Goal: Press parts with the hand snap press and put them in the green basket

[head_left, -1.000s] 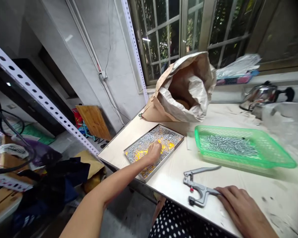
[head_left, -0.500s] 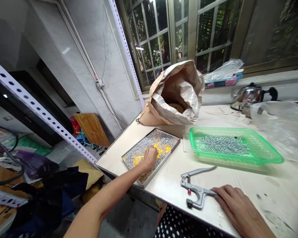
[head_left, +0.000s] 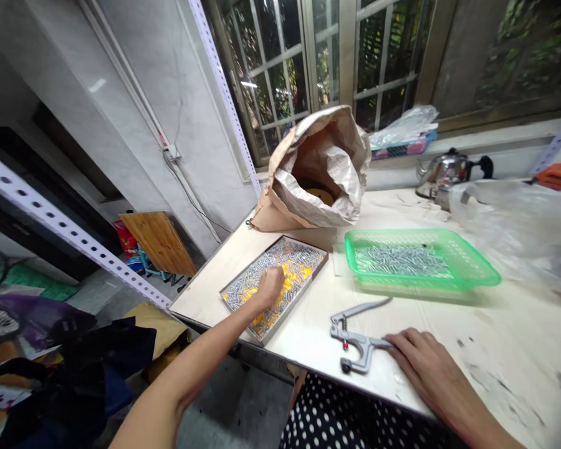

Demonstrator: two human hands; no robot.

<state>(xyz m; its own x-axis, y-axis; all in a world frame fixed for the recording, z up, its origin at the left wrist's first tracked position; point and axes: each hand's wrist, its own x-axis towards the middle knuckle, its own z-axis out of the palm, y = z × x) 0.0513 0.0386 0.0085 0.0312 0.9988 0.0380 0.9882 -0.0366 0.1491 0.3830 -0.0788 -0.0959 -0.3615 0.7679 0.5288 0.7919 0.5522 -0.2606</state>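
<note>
My left hand (head_left: 270,287) is closed, fingers bunched and pointing down, over a shallow metal tray (head_left: 287,324). Small silver metal pins (head_left: 285,251) and patches of yellow fill the tray. Whatever my left fingertips hold, if anything, is hidden. On the table lies a grey pair of hand pliers (head_left: 363,349), like snap pliers, with a spring, a red tip and spread handles. My right hand (head_left: 425,362) rests low on the tabletop, its fingers over the end of the lower handle. Beyond it stands a green plastic basket (head_left: 467,284) with many similar silver pins (head_left: 397,259).
A large open paper sack (head_left: 280,209) leans at the back of the table (head_left: 303,358). A steel kettle (head_left: 446,171) and clear plastic bags (head_left: 509,224) are at back right. A perforated metal post (head_left: 75,234) slants past the table's left side.
The view has shifted slightly, so most things sit further left and a little higher. My left hand stays over the tray; my right hand stays at the pliers' handle.
</note>
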